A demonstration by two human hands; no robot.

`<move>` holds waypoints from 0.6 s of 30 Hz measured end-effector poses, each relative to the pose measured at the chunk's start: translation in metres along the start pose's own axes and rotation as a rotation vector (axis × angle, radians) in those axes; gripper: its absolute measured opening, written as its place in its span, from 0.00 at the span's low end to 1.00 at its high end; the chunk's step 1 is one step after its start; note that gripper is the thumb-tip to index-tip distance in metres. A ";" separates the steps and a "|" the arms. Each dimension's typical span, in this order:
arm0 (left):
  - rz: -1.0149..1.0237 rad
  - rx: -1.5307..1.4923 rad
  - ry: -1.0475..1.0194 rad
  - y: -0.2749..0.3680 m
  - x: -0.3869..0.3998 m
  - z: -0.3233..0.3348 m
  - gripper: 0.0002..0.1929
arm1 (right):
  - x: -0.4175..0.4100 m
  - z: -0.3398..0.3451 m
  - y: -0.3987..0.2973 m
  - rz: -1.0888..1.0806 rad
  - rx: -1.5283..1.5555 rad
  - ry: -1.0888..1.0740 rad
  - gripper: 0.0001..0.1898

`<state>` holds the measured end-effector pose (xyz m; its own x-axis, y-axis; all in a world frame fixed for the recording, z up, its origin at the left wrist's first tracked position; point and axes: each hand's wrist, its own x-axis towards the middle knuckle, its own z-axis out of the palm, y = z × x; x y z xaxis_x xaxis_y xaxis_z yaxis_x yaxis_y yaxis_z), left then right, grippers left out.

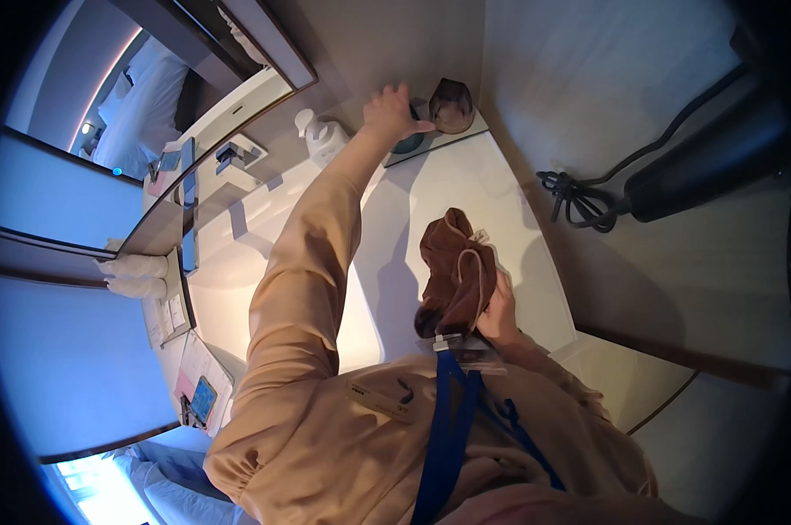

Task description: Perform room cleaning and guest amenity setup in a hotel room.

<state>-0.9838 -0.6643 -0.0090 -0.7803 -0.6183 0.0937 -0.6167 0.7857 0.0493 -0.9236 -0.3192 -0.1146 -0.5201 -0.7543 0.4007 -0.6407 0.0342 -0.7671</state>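
My left hand (392,113) reaches to the back wall with fingers apart, above a dark green glass tumbler (408,141) that it partly hides. I cannot tell whether it touches that tumbler. Its thumb points at a brownish faceted glass tumbler (452,108). Both tumblers stand on a dark-edged tray (458,140) in the counter's back corner. Closer to my body, my right hand (498,314) grips a crumpled brown cloth (458,269) with a small white label. Most of its fingers are hidden behind the cloth, which hangs over the white counter (500,197).
A white pump dispenser (328,139) and a faucet (235,157) stand behind the washbasin (231,295). Rolled white towels (136,287) and a clipboard with papers (202,374) lie left. A black hair dryer (697,157) with bundled cord hangs right. My blue lanyard (445,420) dangles near the cloth.
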 end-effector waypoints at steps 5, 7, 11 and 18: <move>0.048 -0.139 0.061 0.045 0.026 0.003 0.39 | -0.001 0.002 0.004 0.024 0.010 -0.011 0.27; -0.014 -0.210 -0.065 0.054 0.040 0.013 0.42 | -0.001 0.003 0.006 -0.013 0.004 -0.007 0.27; -0.041 -0.359 -0.170 0.054 0.058 0.031 0.44 | 0.000 0.002 0.005 -0.024 0.003 -0.019 0.28; -0.130 -1.161 -0.096 0.036 0.014 -0.016 0.41 | -0.004 0.002 -0.002 0.046 -0.010 0.008 0.28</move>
<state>-1.0155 -0.6440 0.0101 -0.7539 -0.6549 -0.0517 -0.2657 0.2320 0.9357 -0.9194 -0.3175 -0.1152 -0.5536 -0.7467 0.3688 -0.6214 0.0756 -0.7798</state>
